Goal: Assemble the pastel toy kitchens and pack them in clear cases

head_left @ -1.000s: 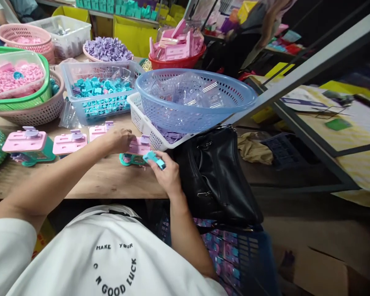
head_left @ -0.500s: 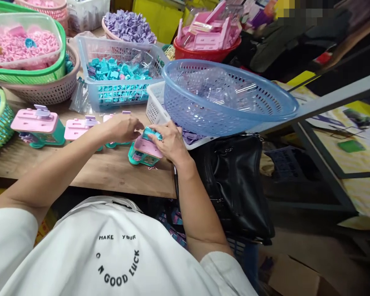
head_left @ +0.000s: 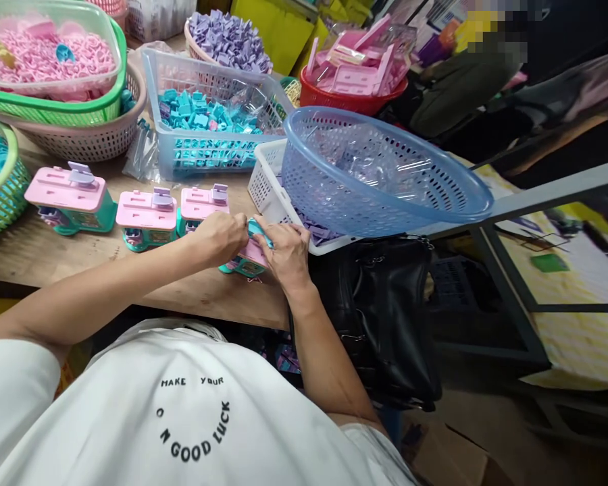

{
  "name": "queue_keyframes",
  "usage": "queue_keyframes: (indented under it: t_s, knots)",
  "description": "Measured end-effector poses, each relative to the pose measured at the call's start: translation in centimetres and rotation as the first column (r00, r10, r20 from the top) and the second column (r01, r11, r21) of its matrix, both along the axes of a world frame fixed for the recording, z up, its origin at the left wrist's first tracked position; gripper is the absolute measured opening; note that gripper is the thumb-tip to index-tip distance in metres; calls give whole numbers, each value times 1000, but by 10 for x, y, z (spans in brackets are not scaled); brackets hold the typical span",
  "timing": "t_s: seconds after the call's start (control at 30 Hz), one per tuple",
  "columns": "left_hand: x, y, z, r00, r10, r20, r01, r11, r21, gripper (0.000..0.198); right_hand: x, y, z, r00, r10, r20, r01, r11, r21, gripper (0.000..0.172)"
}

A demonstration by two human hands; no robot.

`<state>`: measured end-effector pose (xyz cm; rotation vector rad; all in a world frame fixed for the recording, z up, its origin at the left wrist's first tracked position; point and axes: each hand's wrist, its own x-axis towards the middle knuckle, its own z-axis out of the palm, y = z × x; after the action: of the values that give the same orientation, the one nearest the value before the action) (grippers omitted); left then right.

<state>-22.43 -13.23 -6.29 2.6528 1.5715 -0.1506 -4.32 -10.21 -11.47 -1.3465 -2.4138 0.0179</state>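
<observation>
My right hand [head_left: 290,253] grips a small turquoise plastic part [head_left: 259,231] between thumb and fingers. It holds the part just over the pink top of a pink and teal toy box [head_left: 254,254], which my hands partly cover. Curled fingers bring my left hand [head_left: 225,237] against the left end of that part; what they pinch, if anything, is hidden. To the left stand three similar toy boxes, the nearest [head_left: 204,200] behind my left hand, one in the middle [head_left: 146,212] and one farther off [head_left: 68,192], each with a lilac piece on top.
Behind the toys is a clear-blue basket [head_left: 203,155] of turquoise parts. A blue colander [head_left: 385,196] of clear plastic pieces rests on a white basket [head_left: 268,185]. A black bag [head_left: 375,324] hangs by the wooden table's [head_left: 197,297] right end. A person [head_left: 450,88] is beyond.
My left hand has closed in on the turquoise part and its fingers have curled. The right hand still holds that part, now tilted more. The whole view has shifted slightly.
</observation>
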Motion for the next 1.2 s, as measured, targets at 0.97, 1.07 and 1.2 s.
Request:
queue_keyframes:
  t_s: [0.97, 1.07, 1.2]
  knots:
    - [-5, -2, -15, 995, 19, 101, -24, 999, 45, 32, 0, -8, -1, 995, -3, 96, -2, 999, 47, 38]
    - [-12, -4, -20, 960, 45, 276, -76, 992, 102, 32, -3, -11, 9, 967, 30, -253, -48, 997, -68, 44]
    - [-17, -8, -23, 846, -174, 504, 3, 947, 322, 44, -23, -15, 24, 524, -129, -842, -231, 930, -286, 53]
